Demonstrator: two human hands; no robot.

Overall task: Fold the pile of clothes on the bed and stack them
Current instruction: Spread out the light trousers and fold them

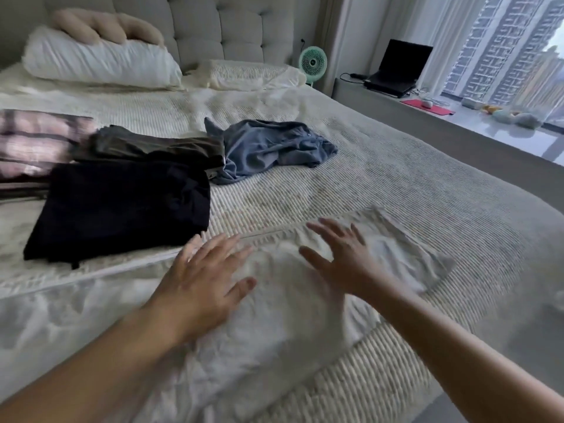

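A white garment [283, 309] lies spread flat on the bed [427, 190] in front of me. My left hand [201, 279] rests flat on its left part, fingers straight and spread. My right hand [345, 254] lies over its upper right part, fingers spread too. Left of them sits a folded black garment [122, 206], and behind it a folded dark olive one [152, 145]. A pink and black patterned garment [33, 145] lies at the far left. A crumpled blue shirt [274, 148] lies unfolded mid-bed.
White pillows [100, 62] and a beige cushion [103, 27] lean at the tufted headboard [225, 25]. A mint fan [312, 62] stands beside the bed. A laptop [396, 68] and small items sit on the window ledge [488, 129] at right.
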